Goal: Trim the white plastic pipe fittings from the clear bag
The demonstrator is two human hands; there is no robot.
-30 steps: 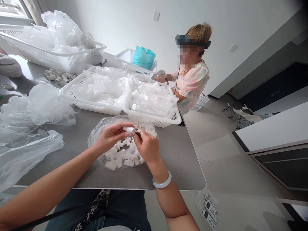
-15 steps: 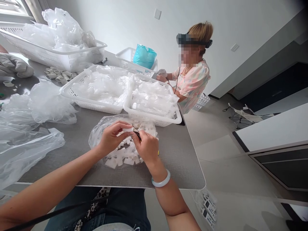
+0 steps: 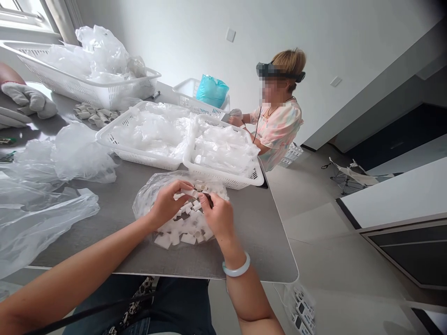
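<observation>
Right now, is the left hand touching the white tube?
Touching: the head view shows the left hand closed around one end of the white tube, with no gap between them.

I can't read any txt here. Labels on white pkgs (image 3: 303,309) on floor nr table: too small & blurry.

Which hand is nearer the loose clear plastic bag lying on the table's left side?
Left hand is nearer, to the right of the loose plastic bag; the right hand is farther off, past the left hand.
</observation>
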